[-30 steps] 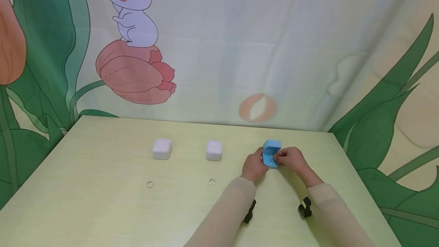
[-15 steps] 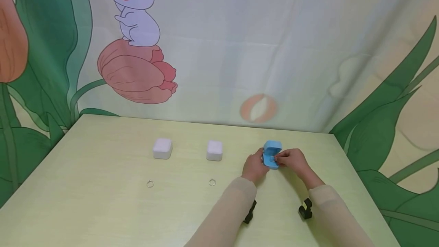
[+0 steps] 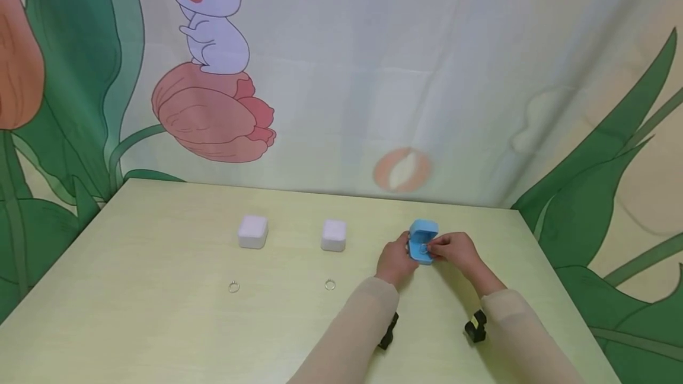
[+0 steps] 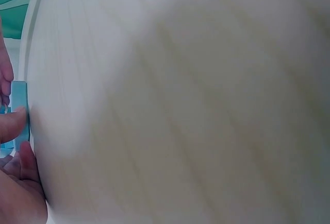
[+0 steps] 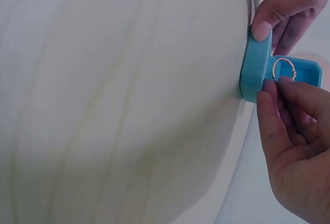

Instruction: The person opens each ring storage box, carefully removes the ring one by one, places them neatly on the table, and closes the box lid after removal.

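Note:
At the right of the table, a light blue ring box point(image 3: 424, 227) stands with its lid raised. My left hand point(image 3: 396, 261) grips the box from its left side, with the thumb along the base in the right wrist view. From the other side, my right hand point(image 3: 455, 249) pinches a thin ring point(image 5: 283, 59) between thumb and fingertips. The ring stands upright at the box's base, and its lower part is hidden by the fingers. Only the edge of the blue base point(image 4: 20, 92) and parts of both hands show in the left wrist view.
Two closed pale lilac boxes point(image 3: 252, 232) point(image 3: 334, 236) stand left of the blue one. In front of them lie two loose rings point(image 3: 233, 281) point(image 3: 330, 280). A patterned cloth point(image 3: 341, 76) hangs behind the table's back edge. Dark camera mounts point(image 3: 475, 327) sit by the wrists.
Both hands keep their hold at the blue box, with hardly any movement of the fingers. The head view has shifted slightly.

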A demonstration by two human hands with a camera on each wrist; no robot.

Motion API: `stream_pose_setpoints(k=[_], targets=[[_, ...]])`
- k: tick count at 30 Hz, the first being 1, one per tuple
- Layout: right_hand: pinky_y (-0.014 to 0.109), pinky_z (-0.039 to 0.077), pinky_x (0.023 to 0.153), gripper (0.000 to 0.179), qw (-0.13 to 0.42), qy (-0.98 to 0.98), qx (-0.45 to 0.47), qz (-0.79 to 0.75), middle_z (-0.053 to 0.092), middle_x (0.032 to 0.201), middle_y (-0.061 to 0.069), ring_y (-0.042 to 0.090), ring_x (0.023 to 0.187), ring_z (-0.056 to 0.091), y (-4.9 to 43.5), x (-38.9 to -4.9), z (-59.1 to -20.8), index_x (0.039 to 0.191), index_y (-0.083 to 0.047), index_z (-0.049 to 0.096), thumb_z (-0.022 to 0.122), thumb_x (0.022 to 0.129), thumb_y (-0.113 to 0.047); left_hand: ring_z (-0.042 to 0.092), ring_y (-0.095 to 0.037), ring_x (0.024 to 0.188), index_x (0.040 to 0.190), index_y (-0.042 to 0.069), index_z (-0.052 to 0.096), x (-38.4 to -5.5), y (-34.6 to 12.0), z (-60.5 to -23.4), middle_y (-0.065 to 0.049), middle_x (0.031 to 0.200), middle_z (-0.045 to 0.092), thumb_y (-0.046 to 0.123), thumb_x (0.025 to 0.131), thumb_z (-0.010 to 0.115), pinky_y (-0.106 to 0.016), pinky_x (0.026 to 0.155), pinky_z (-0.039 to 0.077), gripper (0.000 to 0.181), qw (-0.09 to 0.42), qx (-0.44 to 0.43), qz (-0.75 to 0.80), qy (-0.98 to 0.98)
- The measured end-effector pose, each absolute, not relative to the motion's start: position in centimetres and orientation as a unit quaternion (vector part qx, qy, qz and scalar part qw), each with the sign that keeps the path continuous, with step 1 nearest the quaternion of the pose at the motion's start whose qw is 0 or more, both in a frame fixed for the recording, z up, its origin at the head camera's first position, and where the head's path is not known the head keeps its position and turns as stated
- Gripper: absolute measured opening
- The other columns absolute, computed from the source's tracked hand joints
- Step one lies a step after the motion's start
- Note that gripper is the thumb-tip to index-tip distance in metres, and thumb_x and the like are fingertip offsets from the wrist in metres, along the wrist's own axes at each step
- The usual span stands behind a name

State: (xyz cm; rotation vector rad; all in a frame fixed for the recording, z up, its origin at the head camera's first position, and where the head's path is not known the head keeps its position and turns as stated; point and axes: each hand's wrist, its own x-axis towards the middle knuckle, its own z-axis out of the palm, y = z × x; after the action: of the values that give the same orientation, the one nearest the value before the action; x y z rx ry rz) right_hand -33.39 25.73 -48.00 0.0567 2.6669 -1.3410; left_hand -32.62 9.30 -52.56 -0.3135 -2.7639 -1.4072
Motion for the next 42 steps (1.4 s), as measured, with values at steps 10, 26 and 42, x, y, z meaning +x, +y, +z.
stream_pose_setpoints(k=[10,26,42], targets=[[0.029,0.064,0.078,0.028,0.074,0.876,0.023,-0.477,0.079,0.095,0.017,0.003,0.075,0.071,26.1,-32.9,-47.6,0.111,0.017,0.070,0.068,0.095,-0.006,0.068,-0.037,0.116,0.146,0.000,0.053,-31.8,9.1,-51.1,-0.020,0.122,0.074,0.013,0.085,0.076,-0.046,0.103,0.055,0.066,-0.011,-0.086,-0.462,-0.883],[0.027,0.064,0.077,0.033,0.074,0.864,0.045,-0.496,0.079,0.101,0.019,0.003,0.075,0.072,26.7,-32.0,-46.1,0.119,0.019,0.065,0.064,0.098,-0.006,0.066,-0.036,0.120,0.149,0.001,0.051,-31.6,9.3,-51.0,-0.019,0.130,0.071,0.009,0.086,0.076,-0.046,0.105,0.054,0.068,-0.029,-0.068,-0.454,-0.888],[0.030,0.064,0.081,0.031,0.087,0.862,0.061,-0.496,0.077,0.109,0.022,0.007,0.079,0.074,27.1,-30.6,-45.1,0.122,0.016,0.065,0.061,0.100,-0.005,0.068,-0.035,0.120,0.148,0.002,0.051,-32.0,9.5,-51.2,-0.018,0.130,0.071,0.010,0.086,0.076,-0.046,0.104,0.054,0.067,-0.027,-0.063,-0.457,-0.887]])
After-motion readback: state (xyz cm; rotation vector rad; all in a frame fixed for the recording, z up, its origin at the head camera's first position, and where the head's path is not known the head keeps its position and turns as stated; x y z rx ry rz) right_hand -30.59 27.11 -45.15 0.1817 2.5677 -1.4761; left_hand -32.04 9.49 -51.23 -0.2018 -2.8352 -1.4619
